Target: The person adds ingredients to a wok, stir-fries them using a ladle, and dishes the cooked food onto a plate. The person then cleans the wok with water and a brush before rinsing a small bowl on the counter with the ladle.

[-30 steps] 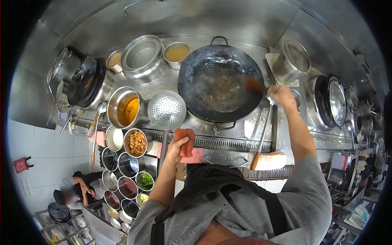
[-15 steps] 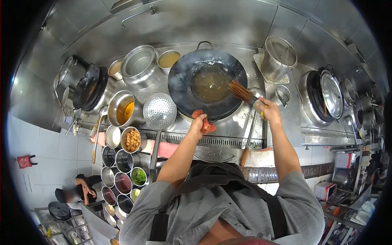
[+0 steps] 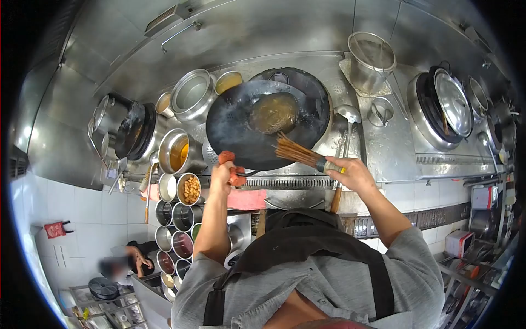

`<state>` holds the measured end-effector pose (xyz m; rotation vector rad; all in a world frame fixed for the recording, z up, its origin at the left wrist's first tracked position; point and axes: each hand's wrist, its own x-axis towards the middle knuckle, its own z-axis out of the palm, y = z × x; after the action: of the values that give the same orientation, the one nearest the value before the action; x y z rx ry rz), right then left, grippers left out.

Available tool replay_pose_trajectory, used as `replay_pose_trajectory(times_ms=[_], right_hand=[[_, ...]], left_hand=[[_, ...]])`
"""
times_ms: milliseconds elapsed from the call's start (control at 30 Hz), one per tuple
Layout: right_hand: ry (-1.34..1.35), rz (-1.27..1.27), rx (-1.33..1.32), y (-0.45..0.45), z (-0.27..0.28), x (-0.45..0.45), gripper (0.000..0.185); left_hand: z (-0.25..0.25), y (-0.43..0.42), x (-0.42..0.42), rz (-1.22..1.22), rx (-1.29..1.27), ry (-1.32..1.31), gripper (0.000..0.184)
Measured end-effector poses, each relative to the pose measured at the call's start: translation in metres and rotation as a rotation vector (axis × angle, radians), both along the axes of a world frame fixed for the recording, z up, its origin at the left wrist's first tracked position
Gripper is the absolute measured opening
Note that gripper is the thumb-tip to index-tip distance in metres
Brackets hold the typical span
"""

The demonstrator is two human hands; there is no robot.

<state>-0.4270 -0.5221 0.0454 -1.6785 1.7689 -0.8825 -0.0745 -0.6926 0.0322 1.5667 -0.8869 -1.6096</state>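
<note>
A large black wok (image 3: 233,123) sits tilted and off-centre over a dark round burner rim (image 3: 319,93), with murky water (image 3: 275,113) pooled inside and steam rising. My left hand (image 3: 221,180) is closed around a folded red cloth (image 3: 226,158) at the wok's near-left edge, where the loop handle is mostly covered. In my right hand (image 3: 353,172) is a bamboo wok brush (image 3: 298,152), gripped by its bound end. Its bristles point left and lie over the wok's near right side. To its right, a ladle (image 3: 348,114) rests on the steel stove top.
Left of the wok stand a pot of amber liquid (image 3: 183,156), a lidless steel pot (image 3: 192,96) and several ingredient tins, one with brown chunks (image 3: 190,192). A perforated strainer (image 3: 210,156) is partly hidden by the wok. A tall strainer pot (image 3: 371,63) stands back right. Another person (image 3: 134,262) is at lower left.
My left hand has pulled the wok leftward and toward me, uncovering part of the burner rim, and the water has shifted. The brush has moved left and down from the wok's right rim.
</note>
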Motion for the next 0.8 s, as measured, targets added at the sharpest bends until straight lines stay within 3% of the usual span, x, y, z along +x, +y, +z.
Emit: replay_pose_trajectory(times_ms=[100, 233, 400, 600, 700, 767, 800], right_hand=[[0.014, 0.061, -0.026, -0.006, -0.021, 0.020, 0.041], [0.069, 0.126, -0.044, -0.022, -0.033, 0.048, 0.041], [0.041, 0.151, 0.069, -0.036, -0.029, 0.062, 0.041], [-0.101, 0.117, 0.123, -0.051, -0.058, 0.062, 0.046], [-0.158, 0.066, 0.210, -0.052, -0.052, 0.061, 0.049], [-0.143, 0.032, 0.277, -0.054, -0.046, 0.060, 0.049], [-0.141, 0.033, 0.279, -0.056, -0.046, 0.059, 0.049]], left_hand=[[0.045, -0.004, 0.002, -0.110, -0.085, -0.195, 0.036], [0.037, -0.028, 0.022, -0.164, -0.217, -0.306, 0.032], [0.015, -0.041, 0.040, -0.230, -0.563, -0.597, 0.031], [0.028, -0.010, 0.027, -0.280, -0.773, -0.838, 0.031], [0.032, 0.019, 0.017, -0.272, -0.780, -0.757, 0.031], [0.008, 0.032, 0.021, -0.229, -0.876, -0.818, 0.031], [-0.004, 0.040, 0.022, -0.183, -0.798, -0.736, 0.030]])
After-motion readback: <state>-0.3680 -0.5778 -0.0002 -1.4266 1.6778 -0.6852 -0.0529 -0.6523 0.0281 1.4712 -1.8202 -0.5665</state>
